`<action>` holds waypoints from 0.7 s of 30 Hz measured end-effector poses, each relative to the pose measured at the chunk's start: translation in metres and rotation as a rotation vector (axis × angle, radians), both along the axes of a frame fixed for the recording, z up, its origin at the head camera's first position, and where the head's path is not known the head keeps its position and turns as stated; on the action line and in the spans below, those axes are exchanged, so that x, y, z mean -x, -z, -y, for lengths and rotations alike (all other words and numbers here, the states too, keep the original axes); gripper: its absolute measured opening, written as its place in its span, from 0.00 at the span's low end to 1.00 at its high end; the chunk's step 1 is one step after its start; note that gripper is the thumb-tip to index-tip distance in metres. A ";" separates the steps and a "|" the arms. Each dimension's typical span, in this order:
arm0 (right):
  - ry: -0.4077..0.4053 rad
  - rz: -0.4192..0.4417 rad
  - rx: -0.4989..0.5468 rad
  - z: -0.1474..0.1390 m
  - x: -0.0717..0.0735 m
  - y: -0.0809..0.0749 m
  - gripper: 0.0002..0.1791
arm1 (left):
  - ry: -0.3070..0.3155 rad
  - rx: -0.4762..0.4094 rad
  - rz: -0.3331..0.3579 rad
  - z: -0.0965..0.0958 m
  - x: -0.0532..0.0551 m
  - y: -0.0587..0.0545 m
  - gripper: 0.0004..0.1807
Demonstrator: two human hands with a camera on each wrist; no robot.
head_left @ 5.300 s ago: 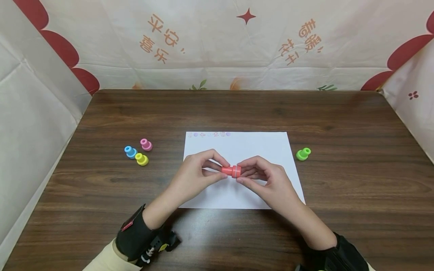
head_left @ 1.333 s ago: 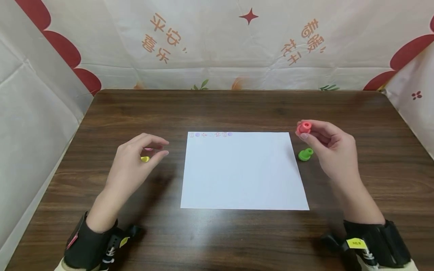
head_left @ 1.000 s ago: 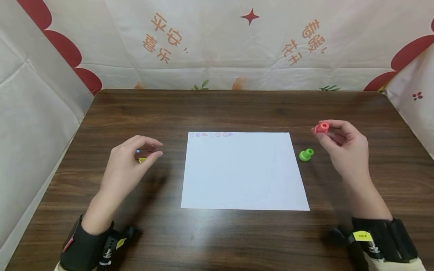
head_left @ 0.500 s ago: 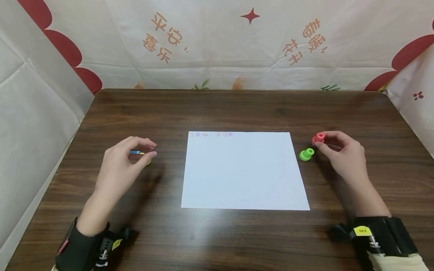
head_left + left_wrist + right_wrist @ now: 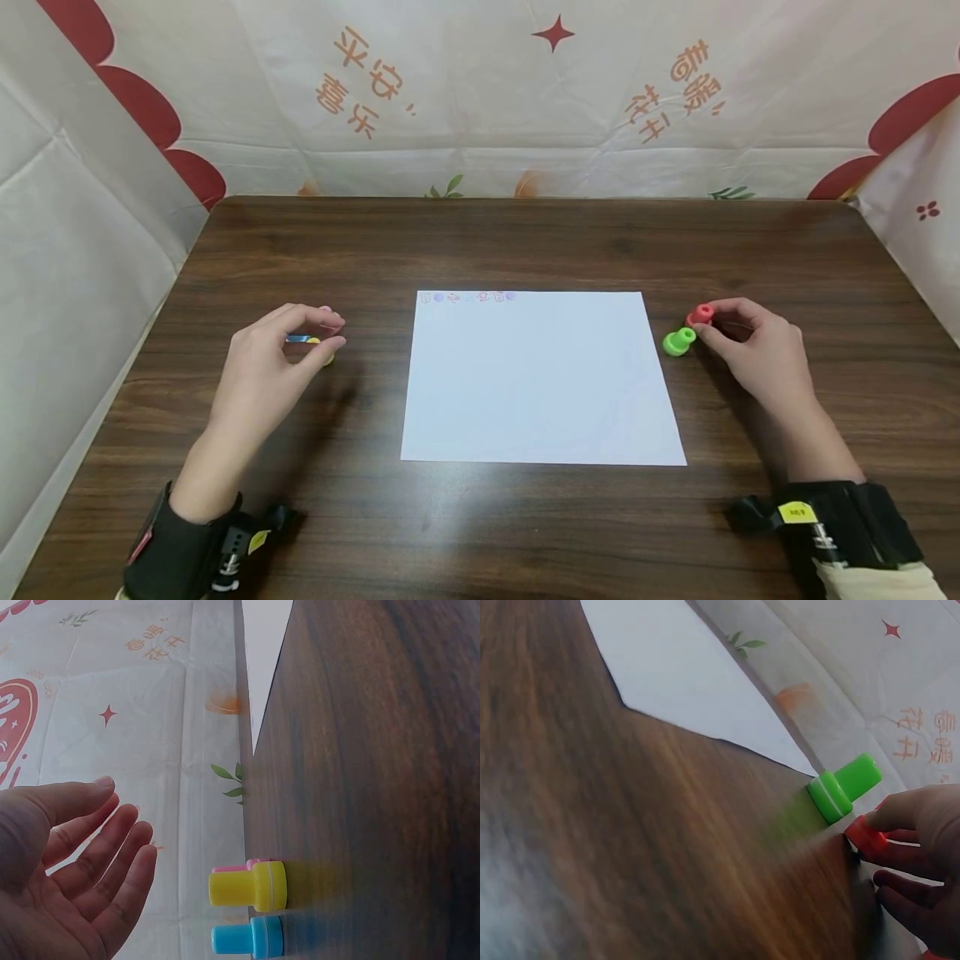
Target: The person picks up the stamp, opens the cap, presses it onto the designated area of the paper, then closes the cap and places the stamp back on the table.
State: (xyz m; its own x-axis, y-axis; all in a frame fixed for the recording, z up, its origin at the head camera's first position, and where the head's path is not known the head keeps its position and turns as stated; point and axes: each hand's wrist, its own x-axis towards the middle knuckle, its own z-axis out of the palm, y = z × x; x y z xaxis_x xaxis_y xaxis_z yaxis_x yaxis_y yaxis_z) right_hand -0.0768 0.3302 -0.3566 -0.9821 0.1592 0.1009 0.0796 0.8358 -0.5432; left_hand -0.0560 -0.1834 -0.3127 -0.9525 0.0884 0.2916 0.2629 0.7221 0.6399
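Your right hand (image 5: 765, 352) pinches the red stamp (image 5: 702, 312), seemingly upright, just off the green stamp's (image 5: 678, 342) 1 o'clock; desk (image 5: 540, 533) contact is unclear. Your left hand (image 5: 258, 367), relaxed and holding nothing, is far off toward 9 o'clock.

At the lower right, your right hand (image 5: 924, 847) pinches a red stamp (image 5: 865, 837), just below a green stamp (image 5: 838, 793). White paper (image 5: 679, 671) runs from upper left toward centre; brown table (image 5: 645, 840) fills your lower left.
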 end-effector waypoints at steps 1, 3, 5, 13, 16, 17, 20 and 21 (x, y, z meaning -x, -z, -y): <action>-0.002 0.000 -0.015 0.000 0.000 -0.001 0.19 | -0.002 -0.002 0.000 0.000 0.000 0.000 0.10; -0.009 0.002 -0.041 0.000 0.000 -0.001 0.19 | -0.005 -0.006 0.002 0.001 0.000 0.000 0.10; -0.015 0.008 -0.061 0.000 -0.001 -0.002 0.19 | -0.009 -0.005 0.001 0.001 0.000 0.000 0.10; -0.039 0.031 -0.084 -0.001 0.001 -0.003 0.20 | -0.032 0.012 0.005 0.006 0.000 -0.003 0.13; -0.043 0.031 -0.088 -0.001 0.001 -0.004 0.20 | -0.038 0.018 0.002 0.009 0.001 -0.004 0.12; -0.044 0.033 -0.090 -0.001 0.001 -0.004 0.20 | -0.039 0.020 0.001 0.009 0.001 -0.005 0.12; -0.048 0.039 -0.092 -0.001 0.001 -0.004 0.20 | -0.047 0.026 -0.002 0.011 0.003 -0.005 0.11; -0.048 0.042 -0.094 -0.001 0.001 -0.004 0.20 | -0.050 0.029 -0.001 0.011 0.003 -0.005 0.11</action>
State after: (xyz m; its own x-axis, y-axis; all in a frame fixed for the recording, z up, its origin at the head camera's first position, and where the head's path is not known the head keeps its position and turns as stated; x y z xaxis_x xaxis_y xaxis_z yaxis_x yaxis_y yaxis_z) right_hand -0.0774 0.3310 -0.3522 -0.9920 0.1040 0.0719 0.0596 0.8862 -0.4595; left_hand -0.0590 -0.1945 -0.3075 -0.9556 0.0490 0.2905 0.2264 0.7529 0.6180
